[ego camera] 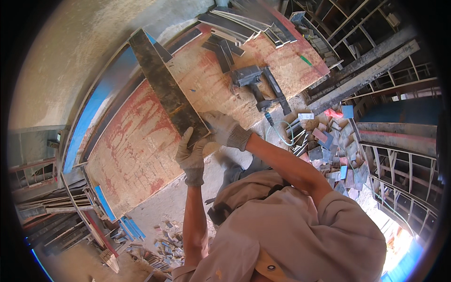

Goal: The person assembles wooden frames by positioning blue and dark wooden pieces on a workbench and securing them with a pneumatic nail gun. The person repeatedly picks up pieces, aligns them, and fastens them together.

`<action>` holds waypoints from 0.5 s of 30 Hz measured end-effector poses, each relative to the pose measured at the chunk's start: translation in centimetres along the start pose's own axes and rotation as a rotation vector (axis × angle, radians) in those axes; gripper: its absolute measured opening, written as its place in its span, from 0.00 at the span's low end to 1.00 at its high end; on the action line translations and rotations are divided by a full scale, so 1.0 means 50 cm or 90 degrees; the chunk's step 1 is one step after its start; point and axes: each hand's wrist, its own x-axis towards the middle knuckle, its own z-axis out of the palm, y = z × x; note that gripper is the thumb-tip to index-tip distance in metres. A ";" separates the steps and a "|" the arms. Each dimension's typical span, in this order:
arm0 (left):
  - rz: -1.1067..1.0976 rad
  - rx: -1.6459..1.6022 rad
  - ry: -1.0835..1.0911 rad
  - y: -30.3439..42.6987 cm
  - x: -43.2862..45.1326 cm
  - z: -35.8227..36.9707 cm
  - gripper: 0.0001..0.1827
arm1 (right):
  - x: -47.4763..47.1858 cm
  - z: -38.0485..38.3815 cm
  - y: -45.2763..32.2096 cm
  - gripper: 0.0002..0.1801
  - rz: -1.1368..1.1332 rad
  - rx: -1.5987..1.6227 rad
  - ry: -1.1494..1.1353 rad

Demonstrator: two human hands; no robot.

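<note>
A long dark plywood board (167, 88) slants across the worktable (141, 141), its near end in my two gloved hands. My left hand (192, 153) grips the near end, with the thumb lying on the upper face. On the board's right edge, close to that same end, my right hand (222, 127) has hold of it; its fingertips are partly hidden. To the right of the board lies a black pneumatic nail gun (250, 77) on the table, joined to a thin pale air hose (290, 137).
Dark plywood strips (239, 24) are stacked at the table's far side. A blue-faced panel (95, 102) stands along the left edge. Small wood offcuts (331, 148) are heaped on the floor at right. Several wooden frames (401, 169) stand beyond. A green object (306, 60) lies near the table's right end.
</note>
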 end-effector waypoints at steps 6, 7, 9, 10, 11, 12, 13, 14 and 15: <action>0.024 0.035 0.030 -0.007 0.001 0.012 0.27 | 0.005 0.005 0.020 0.42 -0.011 0.003 -0.007; 0.022 0.038 0.030 -0.010 0.000 0.011 0.27 | 0.005 0.003 0.016 0.41 0.004 0.001 -0.018; 0.018 0.045 0.030 -0.016 0.001 0.008 0.28 | 0.006 0.003 0.021 0.43 -0.008 -0.010 -0.014; 0.020 0.050 0.033 -0.016 0.000 0.007 0.27 | 0.007 0.002 0.020 0.44 -0.015 -0.011 -0.012; 0.023 0.055 0.035 -0.014 -0.001 0.006 0.27 | 0.010 0.002 0.018 0.45 -0.004 -0.027 -0.035; 0.025 0.060 0.038 -0.014 -0.002 0.004 0.27 | 0.015 0.002 0.016 0.46 0.006 -0.043 -0.059; 0.022 0.052 0.042 -0.015 -0.003 0.005 0.27 | 0.017 0.000 0.016 0.46 0.018 -0.061 -0.082; 0.019 0.045 0.048 -0.014 -0.005 0.005 0.27 | 0.015 0.004 0.019 0.46 -0.003 -0.057 -0.063; 0.016 0.038 0.054 -0.014 -0.007 0.003 0.27 | 0.010 0.011 0.021 0.45 -0.025 -0.054 -0.044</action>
